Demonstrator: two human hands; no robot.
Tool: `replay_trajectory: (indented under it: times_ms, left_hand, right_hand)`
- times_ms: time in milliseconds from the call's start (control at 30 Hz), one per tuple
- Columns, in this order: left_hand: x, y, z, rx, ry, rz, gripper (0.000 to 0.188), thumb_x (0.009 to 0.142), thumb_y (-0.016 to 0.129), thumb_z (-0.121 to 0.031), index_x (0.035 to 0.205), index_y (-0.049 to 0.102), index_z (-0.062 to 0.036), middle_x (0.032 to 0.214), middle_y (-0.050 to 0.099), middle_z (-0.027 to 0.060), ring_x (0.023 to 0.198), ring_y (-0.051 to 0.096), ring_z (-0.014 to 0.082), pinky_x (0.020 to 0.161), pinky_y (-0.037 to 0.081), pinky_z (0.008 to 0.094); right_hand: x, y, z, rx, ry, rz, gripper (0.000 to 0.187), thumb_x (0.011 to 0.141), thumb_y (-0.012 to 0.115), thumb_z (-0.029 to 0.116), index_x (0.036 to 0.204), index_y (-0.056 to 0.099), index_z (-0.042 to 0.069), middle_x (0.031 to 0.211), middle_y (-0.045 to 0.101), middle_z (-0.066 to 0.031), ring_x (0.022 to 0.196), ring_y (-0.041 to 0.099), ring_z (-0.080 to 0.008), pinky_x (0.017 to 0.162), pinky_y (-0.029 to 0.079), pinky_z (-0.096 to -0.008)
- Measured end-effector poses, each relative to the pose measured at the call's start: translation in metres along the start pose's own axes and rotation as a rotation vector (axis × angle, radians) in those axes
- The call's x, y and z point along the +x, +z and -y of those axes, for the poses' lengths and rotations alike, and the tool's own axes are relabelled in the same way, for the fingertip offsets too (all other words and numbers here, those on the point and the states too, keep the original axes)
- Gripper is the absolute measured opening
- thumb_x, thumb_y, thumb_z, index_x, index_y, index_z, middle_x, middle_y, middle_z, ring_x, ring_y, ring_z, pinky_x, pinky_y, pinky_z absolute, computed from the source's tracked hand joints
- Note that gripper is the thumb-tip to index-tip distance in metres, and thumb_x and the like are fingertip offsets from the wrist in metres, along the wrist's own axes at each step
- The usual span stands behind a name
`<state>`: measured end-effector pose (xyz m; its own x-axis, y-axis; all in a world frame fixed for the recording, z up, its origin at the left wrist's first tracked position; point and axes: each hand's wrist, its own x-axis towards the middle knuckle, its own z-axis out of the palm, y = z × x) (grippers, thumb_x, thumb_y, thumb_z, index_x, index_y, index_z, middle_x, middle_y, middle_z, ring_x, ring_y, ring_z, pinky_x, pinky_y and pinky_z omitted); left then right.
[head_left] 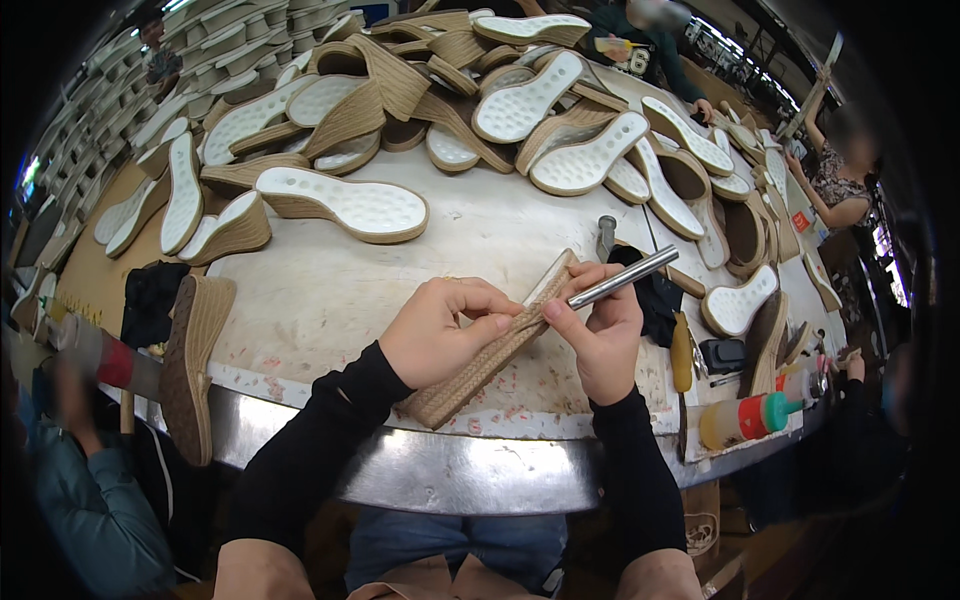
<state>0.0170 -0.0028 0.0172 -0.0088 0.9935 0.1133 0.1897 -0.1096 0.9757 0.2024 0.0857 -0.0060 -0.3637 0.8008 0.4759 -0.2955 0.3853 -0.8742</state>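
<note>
Pinched in a worker's left hand (436,332), a braided tan wedge sole (478,372) slants over the front of the worktable (320,275), while the right hand (608,340) curls around a silver metal rod (630,273), thumb against the sole's far end.

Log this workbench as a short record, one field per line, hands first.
Left hand: thumb and fingers on a braided tan wedge sole
Right hand: holds a slim silver metal rod, touches that sole
Far side: heaped tan wedge soles with white dimpled tops
Near left: dark brown wedge with tan braided side
Near right: yellowish bottle with red band and green cap
Surface: pale, stained tabletop
</note>
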Motion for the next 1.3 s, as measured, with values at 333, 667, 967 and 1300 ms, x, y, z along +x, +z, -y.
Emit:
replay_trajectory:
  times_ms: [333, 667, 967, 1300]
  left_hand:
    - [-0.005, -0.038, 0.001, -0.092, -0.013, -0.018, 0.044, 0.100, 0.058, -0.028, 0.137, 0.056, -0.0042, 0.124, 0.065, 0.0051, 0.106, 0.060, 0.0111, 0.086, 0.046, 0.0253]
    - [-0.087, -0.059, 0.019, -0.289, -0.092, -0.144, 0.051, 0.089, 0.073, -0.016, 0.133, 0.057, 0.0035, 0.127, 0.064, 0.0107, 0.108, 0.059, 0.0124, 0.097, 0.046, 0.0298]
    - [-0.124, 0.007, 0.023, 0.434, 0.110, -0.393, 0.114, 0.062, 0.093, -0.025, 0.151, 0.027, 0.0006, 0.141, 0.050, 0.0219, 0.135, 0.045, 0.0309, 0.113, 0.032, 0.0395]
    - [-0.110, 0.010, 0.018, 0.382, 0.058, -0.530, 0.102, 0.058, 0.088, -0.018, 0.143, 0.035, 0.0009, 0.115, 0.056, 0.0148, 0.111, 0.056, 0.0251, 0.102, 0.041, 0.0377]
  right_hand:
    - [0.016, -0.035, -0.004, 0.177, 0.051, -0.332, 0.028, 0.087, 0.072, 0.000, 0.107, 0.053, 0.005, 0.089, 0.064, -0.0043, 0.089, 0.062, -0.0135, 0.085, 0.046, -0.0275]
    - [0.020, -0.053, -0.026, 0.173, 0.209, -0.462, 0.032, 0.085, 0.075, 0.003, 0.107, 0.052, 0.005, 0.086, 0.063, -0.0043, 0.076, 0.059, -0.0112, 0.070, 0.044, -0.0246]
    - [0.020, -0.059, -0.046, 0.089, 0.235, -0.472, 0.032, 0.083, 0.078, 0.004, 0.104, 0.053, 0.003, 0.075, 0.061, -0.0011, 0.063, 0.055, -0.0089, 0.061, 0.043, -0.0218]
    - [0.020, -0.066, -0.059, 0.059, 0.214, -0.477, 0.032, 0.081, 0.079, 0.004, 0.101, 0.054, 0.004, 0.074, 0.061, -0.0024, 0.063, 0.057, -0.0108, 0.059, 0.042, -0.0231]
